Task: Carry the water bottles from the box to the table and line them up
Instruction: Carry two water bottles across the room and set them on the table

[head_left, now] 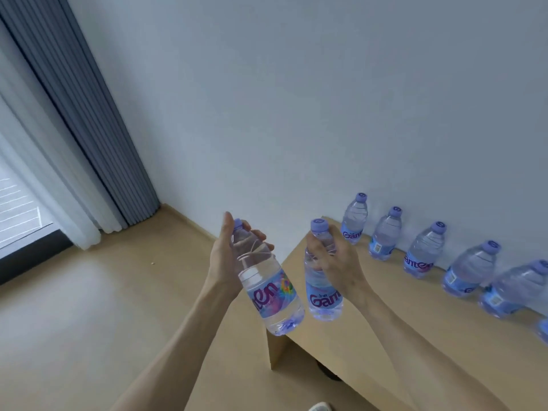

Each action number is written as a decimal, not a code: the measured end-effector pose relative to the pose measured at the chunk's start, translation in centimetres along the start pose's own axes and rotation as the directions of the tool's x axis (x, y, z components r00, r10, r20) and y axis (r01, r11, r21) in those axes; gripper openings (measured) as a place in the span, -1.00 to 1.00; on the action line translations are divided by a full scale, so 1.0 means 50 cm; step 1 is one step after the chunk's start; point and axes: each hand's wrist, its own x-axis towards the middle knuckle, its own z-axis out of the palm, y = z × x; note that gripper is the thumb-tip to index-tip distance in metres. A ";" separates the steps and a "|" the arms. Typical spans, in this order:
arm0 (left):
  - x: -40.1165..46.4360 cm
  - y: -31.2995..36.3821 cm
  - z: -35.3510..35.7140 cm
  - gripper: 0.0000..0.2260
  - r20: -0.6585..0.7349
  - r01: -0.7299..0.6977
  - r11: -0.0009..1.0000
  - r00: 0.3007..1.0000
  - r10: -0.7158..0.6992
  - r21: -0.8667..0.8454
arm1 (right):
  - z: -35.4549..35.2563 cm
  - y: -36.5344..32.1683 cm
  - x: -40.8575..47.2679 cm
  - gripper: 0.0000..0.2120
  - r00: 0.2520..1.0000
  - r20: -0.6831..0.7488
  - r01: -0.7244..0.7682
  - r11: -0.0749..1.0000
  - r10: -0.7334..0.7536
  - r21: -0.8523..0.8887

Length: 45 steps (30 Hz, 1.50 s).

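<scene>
The left hand gripped a tilted bottle, cap up and away, over the floor. The right hand gripped an upright bottle above the desk edge. A row of bottles stood along the wall.

— How do we stand?
— Both our bare forearms reach forward. Our left hand grips one bottle near its neck, thumb up.
— And the right hand?
— Curled round the shoulder of a second bottle, knuckles toward us.
</scene>
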 end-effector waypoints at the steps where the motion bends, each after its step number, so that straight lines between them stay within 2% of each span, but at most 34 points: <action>1: 0.026 -0.006 0.008 -0.57 0.008 0.024 1.000 1.000 -0.024 0.015 | -0.008 0.008 0.017 -0.77 1.000 -0.028 -0.003 1.000 0.004 0.013; 6: 0.150 -0.037 0.051 -0.58 0.042 0.100 0.988 0.994 -0.105 0.116 | -0.055 0.050 0.098 -0.74 0.987 -0.151 -0.054 0.997 0.061 0.054; 9: 0.219 -0.059 0.079 -0.58 0.064 0.121 0.967 0.988 -0.139 0.222 | -0.090 0.088 0.134 -0.75 0.977 -0.179 -0.102 0.991 0.116 0.084; 14: 0.315 -0.117 0.115 -0.55 0.175 0.042 0.919 0.977 -0.120 0.392 | -0.143 0.140 0.167 -0.75 0.955 -0.228 -0.154 0.975 0.188 0.157; 17: 0.356 -0.154 0.132 -0.58 0.261 0.005 0.868 0.953 -0.155 0.496 | -0.171 0.170 0.172 -0.80 0.935 -0.281 -0.180 0.971 0.218 0.156; 19: 0.379 -0.178 0.146 -0.61 0.309 -0.019 0.827 0.932 -0.189 0.562 | -0.187 0.184 0.173 -0.75 0.922 -0.311 -0.185 0.969 0.230 0.165; 22: 0.407 -0.210 0.167 -0.69 0.382 -0.079 0.783 0.900 -0.211 0.618 | -0.207 0.202 0.173 -0.59 0.906 -0.342 -0.198 0.964 0.249 0.177; 24: 0.427 -0.230 0.176 -0.74 0.409 -0.105 0.765 0.886 -0.218 0.636 | -0.221 0.217 0.175 -0.58 0.886 -0.369 -0.235 0.958 0.280 0.163; 28: 0.460 -0.270 0.184 -0.66 0.476 -0.211 0.711 0.858 -0.195 0.671 | -0.240 0.246 0.172 -0.67 0.850 -0.423 -0.268 0.949 0.315 0.167; 32: 0.484 -0.313 0.178 -0.74 0.586 -0.415 0.594 0.802 -0.119 0.689 | -0.241 0.268 0.168 -0.75 0.836 -0.465 -0.245 0.957 0.290 0.156; 34: 0.490 -0.329 0.175 -0.77 0.627 -0.477 0.559 0.773 -0.101 0.678 | -0.238 0.281 0.167 -0.73 0.823 -0.490 -0.238 0.958 0.287 0.161; 37: 0.487 -0.334 0.179 -0.77 0.631 -0.468 0.567 0.766 -0.123 0.678 | -0.236 0.293 0.168 -0.67 0.823 -0.510 -0.222 0.968 0.252 0.120; 41: 0.478 -0.331 0.202 -0.87 0.616 -0.409 0.605 0.768 -0.176 0.683 | -0.244 0.322 0.170 -0.62 0.820 -0.519 -0.222 0.970 0.243 0.103; 45: 0.476 -0.333 0.218 -0.82 0.607 -0.328 0.666 0.758 -0.238 0.670 | -0.249 0.356 0.163 -0.55 0.825 -0.509 -0.239 0.968 0.244 0.077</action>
